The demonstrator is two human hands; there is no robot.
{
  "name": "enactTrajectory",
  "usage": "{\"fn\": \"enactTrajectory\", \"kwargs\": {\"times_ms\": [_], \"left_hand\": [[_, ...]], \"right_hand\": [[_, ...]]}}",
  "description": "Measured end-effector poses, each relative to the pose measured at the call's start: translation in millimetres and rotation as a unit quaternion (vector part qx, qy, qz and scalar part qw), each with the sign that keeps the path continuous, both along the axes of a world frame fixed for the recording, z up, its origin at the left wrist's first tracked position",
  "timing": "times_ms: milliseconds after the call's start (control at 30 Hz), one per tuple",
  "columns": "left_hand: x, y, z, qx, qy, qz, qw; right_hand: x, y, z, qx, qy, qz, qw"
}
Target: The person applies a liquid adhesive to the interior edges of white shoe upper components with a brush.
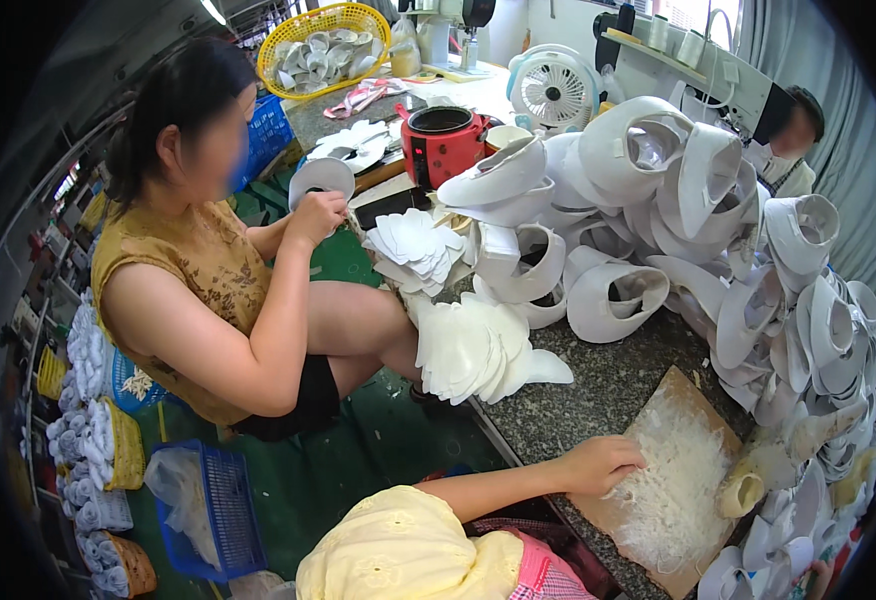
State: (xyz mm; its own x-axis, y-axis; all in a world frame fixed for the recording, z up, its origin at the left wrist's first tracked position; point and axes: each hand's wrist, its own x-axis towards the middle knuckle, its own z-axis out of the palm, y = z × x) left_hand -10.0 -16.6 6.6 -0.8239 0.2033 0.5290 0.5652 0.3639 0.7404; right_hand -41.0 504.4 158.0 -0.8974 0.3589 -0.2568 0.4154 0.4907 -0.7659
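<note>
My left hand reaches from a yellow sleeve onto a brown board. Its fingers are curled together at the edge of a spread of white, flaky material; anything between them is too small to make out. A small cream-coloured cup-shaped piece lies at the board's right side. Around it, many white rounded pieces with oval openings are heaped, resembling slipper uppers. At the lower right, a skin-toned patch among white pieces may be part of my right hand; its fingers are hidden.
A co-worker sits at the left holding a white rounded piece. Stacked flat white cutouts lie on the speckled stone table. Behind stand a red pot and a fan. A blue basket stands on the green floor.
</note>
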Motion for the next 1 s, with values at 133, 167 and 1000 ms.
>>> {"fn": "enactTrajectory", "kwargs": {"times_ms": [133, 167, 1000], "left_hand": [[4, -10, 3, -0.004, -0.007, 0.009, 1.000], [4, -7, 3, -0.003, -0.003, 0.006, 1.000], [4, 41, 12, 0.022, 0.034, -0.084, 0.996]], "right_hand": [[8, -3, 9, 0.007, 0.026, -0.015, 1.000], [10, -2, 10, 0.007, 0.033, -0.018, 0.999], [16, -4, -6, 0.079, 0.117, 0.026, 0.990]]}}
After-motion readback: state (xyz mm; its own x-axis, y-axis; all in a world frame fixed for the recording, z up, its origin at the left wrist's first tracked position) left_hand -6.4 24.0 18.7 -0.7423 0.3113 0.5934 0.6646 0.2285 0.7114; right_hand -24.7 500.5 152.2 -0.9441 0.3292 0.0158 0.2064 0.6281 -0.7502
